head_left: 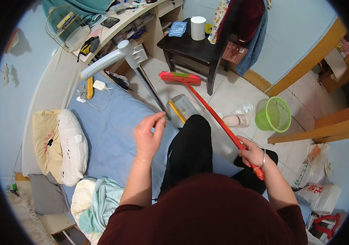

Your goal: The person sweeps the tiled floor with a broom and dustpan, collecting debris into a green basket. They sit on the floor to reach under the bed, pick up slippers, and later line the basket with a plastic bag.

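My right hand (251, 153) is wrapped round the lower part of the long red handle of a broom (213, 112). Its red and green head (180, 78) rests on the tiles by the black chair. Over the bed's edge, my left hand (149, 134) is raised with thumb and forefinger drawn together; whether something small is between them cannot be made out. Just beyond its fingertips is the end of a dark pole (152, 92) topped by a pale grey head with a tube (105, 65). A grey dustpan with a yellow lip (178, 112) lies by my knee with debris inside.
A black chair (190, 47) bears a white roll and a blue packet. A green basket (273, 115) and a pink slipper (237, 120) are on the floor at right. Pillows (74, 147) lie on the blue bed (105, 134). A cluttered desk (137, 16) stands at the far left.
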`<state>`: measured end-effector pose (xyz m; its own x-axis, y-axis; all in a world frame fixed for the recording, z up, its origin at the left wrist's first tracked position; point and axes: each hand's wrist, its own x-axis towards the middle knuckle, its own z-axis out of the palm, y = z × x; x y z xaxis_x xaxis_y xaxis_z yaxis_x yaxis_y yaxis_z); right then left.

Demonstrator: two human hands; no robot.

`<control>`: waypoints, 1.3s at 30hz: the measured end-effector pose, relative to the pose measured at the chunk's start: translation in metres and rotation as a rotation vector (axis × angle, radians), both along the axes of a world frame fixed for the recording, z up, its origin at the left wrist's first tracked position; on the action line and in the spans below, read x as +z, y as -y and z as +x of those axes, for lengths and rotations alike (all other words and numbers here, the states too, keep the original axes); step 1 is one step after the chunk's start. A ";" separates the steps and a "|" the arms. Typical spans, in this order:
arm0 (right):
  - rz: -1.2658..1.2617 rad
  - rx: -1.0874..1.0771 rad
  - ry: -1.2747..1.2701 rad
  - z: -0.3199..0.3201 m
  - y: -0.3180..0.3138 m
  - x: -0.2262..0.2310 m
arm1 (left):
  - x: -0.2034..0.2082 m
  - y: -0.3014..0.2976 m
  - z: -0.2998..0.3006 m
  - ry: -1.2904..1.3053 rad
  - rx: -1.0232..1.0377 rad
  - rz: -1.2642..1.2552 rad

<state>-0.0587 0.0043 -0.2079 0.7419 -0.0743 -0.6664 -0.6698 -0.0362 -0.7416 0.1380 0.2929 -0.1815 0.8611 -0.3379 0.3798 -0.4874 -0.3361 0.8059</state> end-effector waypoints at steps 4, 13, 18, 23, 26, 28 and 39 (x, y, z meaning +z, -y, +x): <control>-0.151 0.010 -0.018 0.034 -0.019 -0.025 | -0.016 0.001 -0.003 -0.027 0.005 0.016; -0.296 -0.130 -0.001 0.074 -0.053 -0.100 | -0.070 0.013 -0.012 -0.119 -0.205 0.092; -0.287 -0.217 0.088 0.136 -0.062 -0.137 | -0.101 0.030 -0.036 -0.129 -0.381 0.209; -0.243 -0.160 0.166 0.218 -0.052 -0.154 | -0.121 0.035 -0.045 0.012 -0.397 0.289; -0.255 -0.172 0.109 0.269 -0.061 -0.171 | -0.124 0.034 -0.041 0.034 -0.342 0.309; -0.492 -0.128 0.118 0.290 -0.052 -0.222 | -0.126 0.040 -0.039 0.031 -0.370 0.287; -0.595 0.219 -0.459 0.256 -0.023 -0.149 | -0.129 0.033 -0.039 0.077 -0.299 0.262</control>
